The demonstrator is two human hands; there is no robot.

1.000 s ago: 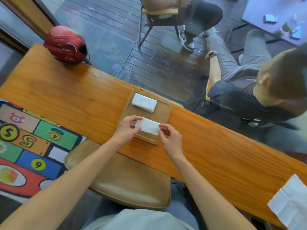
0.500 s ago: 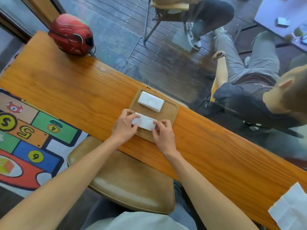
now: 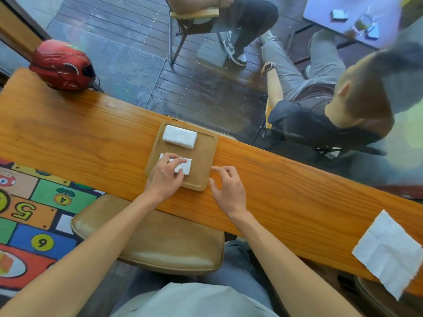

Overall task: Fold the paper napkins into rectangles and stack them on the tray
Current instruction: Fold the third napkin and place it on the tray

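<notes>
A wooden tray (image 3: 206,154) lies on the long wooden counter (image 3: 91,138). At its far end rests a stack of folded white napkins (image 3: 179,136). A second folded napkin (image 3: 185,167) lies at the tray's near end, and my left hand (image 3: 166,177) presses down on it with fingers spread over its left part. My right hand (image 3: 227,187) hovers just right of the tray's near corner, fingers apart and empty. An unfolded white napkin (image 3: 389,252) lies at the counter's right end.
A red helmet (image 3: 63,65) sits on the counter's far left. A tan stool (image 3: 155,243) stands under the counter below my arms. Beyond a glass pane, a person (image 3: 332,104) sits close to the counter's far side.
My right hand has let go of the folded napkin and moved right, off the tray. My left hand stays on the napkin, which now lies flat on the tray's near end.
</notes>
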